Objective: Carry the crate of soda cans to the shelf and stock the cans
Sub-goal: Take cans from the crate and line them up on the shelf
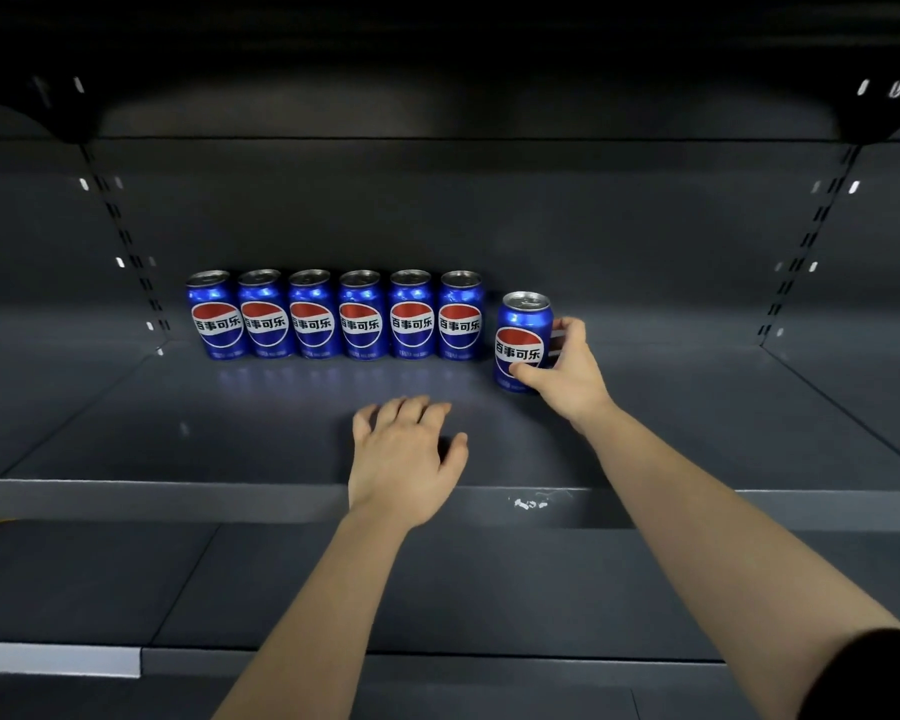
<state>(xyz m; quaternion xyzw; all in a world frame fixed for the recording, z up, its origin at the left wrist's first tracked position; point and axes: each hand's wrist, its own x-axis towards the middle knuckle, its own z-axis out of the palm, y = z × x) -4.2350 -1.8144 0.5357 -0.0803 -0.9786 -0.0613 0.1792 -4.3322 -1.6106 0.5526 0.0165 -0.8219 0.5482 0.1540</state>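
Stocking cans: row of six (336, 315) upright along the shelf (178, 449) back edge, labels out. Our left hand (406, 459) rests near the front edge, fingers loosely curled, holding nothing. Our right hand (567, 368) wraps the seventh can (521, 337), just forward of the row's right end, likely to extend the line

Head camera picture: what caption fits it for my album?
Right hand holds a seventh blue can beside a row of six on the shelf; left hand open.

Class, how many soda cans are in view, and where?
7. Six stand in a row at the back of the shelf; the seventh can, right of them and nearer, is gripped by the right hand. None appears hidden.
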